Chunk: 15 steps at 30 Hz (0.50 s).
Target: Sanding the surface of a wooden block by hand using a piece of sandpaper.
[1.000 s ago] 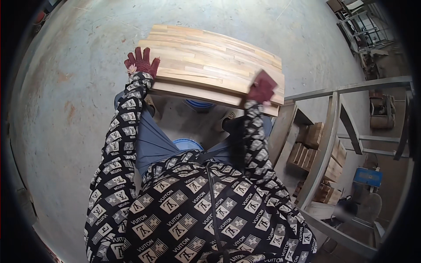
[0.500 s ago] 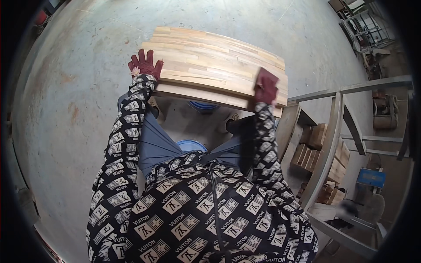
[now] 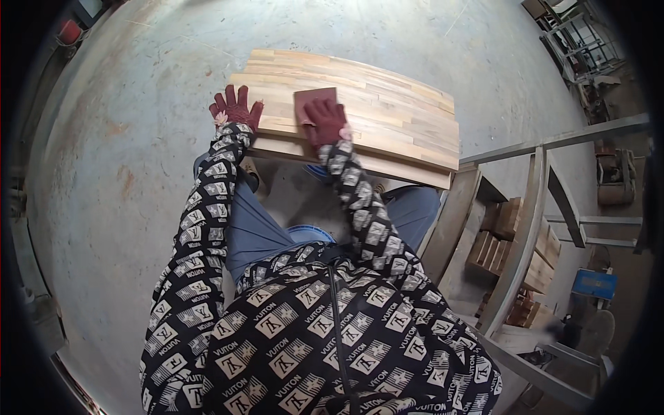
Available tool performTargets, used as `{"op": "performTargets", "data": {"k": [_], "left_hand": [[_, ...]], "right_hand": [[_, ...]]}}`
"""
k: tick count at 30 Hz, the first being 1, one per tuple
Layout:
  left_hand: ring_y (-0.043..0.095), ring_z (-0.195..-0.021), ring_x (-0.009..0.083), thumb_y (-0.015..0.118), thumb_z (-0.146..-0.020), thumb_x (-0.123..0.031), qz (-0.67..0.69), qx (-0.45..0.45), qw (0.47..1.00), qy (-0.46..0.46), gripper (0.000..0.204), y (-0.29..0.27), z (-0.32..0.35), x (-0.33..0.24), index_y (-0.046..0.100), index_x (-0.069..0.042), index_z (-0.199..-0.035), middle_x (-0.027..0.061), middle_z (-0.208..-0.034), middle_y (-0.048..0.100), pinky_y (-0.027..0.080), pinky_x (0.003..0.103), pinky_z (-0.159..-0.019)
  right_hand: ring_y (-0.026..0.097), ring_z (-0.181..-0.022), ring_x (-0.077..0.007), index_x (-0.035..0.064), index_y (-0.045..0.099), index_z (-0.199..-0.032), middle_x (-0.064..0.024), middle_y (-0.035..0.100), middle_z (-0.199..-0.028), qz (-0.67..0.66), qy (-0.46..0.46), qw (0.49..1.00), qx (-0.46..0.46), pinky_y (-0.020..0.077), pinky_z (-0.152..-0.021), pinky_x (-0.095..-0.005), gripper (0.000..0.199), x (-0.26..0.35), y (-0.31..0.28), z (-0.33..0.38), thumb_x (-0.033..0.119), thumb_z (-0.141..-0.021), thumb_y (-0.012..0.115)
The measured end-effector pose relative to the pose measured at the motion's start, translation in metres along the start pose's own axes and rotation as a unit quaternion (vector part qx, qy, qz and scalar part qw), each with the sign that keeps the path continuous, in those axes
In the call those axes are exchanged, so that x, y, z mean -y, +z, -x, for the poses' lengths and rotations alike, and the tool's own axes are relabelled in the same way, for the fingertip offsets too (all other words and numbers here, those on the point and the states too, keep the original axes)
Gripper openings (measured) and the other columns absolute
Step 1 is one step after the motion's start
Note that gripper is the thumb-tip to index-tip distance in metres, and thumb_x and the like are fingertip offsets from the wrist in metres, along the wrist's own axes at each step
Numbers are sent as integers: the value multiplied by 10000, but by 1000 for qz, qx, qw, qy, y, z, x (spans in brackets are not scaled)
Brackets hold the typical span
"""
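A pale wooden board (image 3: 387, 111) made of glued strips lies flat in front of me, above my knees. My left hand (image 3: 235, 108), in a dark red glove, grips the board's near left corner. My right hand (image 3: 325, 119), also in a red glove, presses a reddish-brown sheet of sandpaper (image 3: 310, 101) flat on the board's top, left of its middle.
A grey concrete floor (image 3: 124, 138) surrounds the board. To my right stands a grey metal frame (image 3: 526, 228) with stacked wooden blocks (image 3: 498, 235) under it. A blue box (image 3: 593, 283) sits at the far right, and more metal racks (image 3: 574, 41) stand at the top right.
My right hand has slid with the sandpaper from the board's right edge leftward to near its middle. My left hand has stayed on the left corner.
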<state>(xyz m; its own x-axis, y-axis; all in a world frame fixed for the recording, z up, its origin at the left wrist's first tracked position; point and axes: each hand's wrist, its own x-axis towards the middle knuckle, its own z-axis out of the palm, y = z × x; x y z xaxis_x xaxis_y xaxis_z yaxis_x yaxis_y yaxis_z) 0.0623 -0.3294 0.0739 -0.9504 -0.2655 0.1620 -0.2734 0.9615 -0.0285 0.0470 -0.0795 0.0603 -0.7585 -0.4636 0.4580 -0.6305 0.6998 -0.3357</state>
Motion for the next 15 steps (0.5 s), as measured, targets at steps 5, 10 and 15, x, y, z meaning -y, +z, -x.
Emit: {"op": "performTargets", "data": {"k": [5, 10, 15], "left_hand": [[391, -1229, 355, 578, -884, -540, 24, -54, 998, 13, 637, 2, 2, 2, 518, -146, -1381, 139, -1420, 423, 303, 532, -1012], [406, -1229, 382, 543, -903, -546, 25, -27, 999, 16, 661, -4, 0, 0, 481, -148, -1426, 153, -1464, 407, 319, 550, -1023], [405, -1235, 376, 549, -901, -547, 20, -30, 999, 13, 658, -10, 1, 0, 498, -137, -1413, 151, -1457, 412, 320, 538, -1026]], "right_hand": [[541, -1267, -408, 145, 612, -1356, -189, 613, -1338, 76, 158, 978, -112, 392, -1111, -467, 476, -167, -39, 60, 261, -895, 634], [482, -1348, -345, 128, 623, -1320, -187, 569, -1391, 218, 381, 898, -6, 392, -1120, -456, 433, -246, -132, 101, 366, -975, 515], [546, -1096, -391, 47, 648, -1166, -186, 628, -1122, 206, 206, 952, -90, 413, -916, -520, 501, -144, -57, 27, 335, -759, 681]]}}
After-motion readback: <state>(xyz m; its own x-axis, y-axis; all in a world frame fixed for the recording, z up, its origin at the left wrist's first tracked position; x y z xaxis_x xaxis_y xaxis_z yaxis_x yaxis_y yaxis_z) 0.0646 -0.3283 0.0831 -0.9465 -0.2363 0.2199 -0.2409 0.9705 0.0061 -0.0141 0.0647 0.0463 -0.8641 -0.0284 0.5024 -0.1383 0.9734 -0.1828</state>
